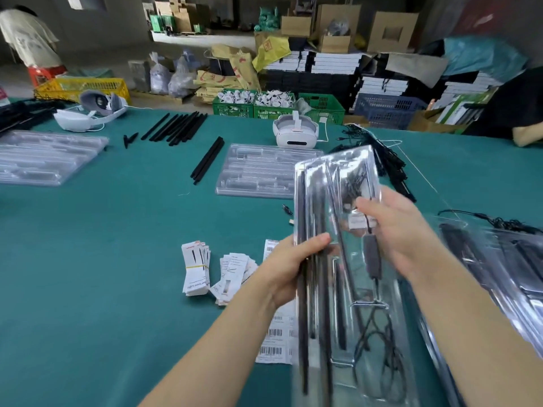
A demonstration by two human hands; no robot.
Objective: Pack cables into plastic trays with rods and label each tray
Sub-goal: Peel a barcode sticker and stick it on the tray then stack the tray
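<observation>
both hands (left (289, 267), right (402, 230)) had a grip on the packed tray (346, 289), held above worktop (102, 259) | labels (197, 268) nearby, spare tray (258, 171) behind | tray contents kinda blurry

Green table (117, 259): trays (258, 171), rods (176, 129), labels (196, 268).

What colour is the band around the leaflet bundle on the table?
Yellow, on the leaflet bundle; head view shows it.

Two white headsets (295, 131) (91, 111) are set on a green-covered table (102, 230). Behind it, green crates (252, 108) filled with small white parts, a yellow crate (85, 86) and a blue crate (388, 108) are seen, with cardboard boxes (392, 32) stacked against the back wall.
</observation>
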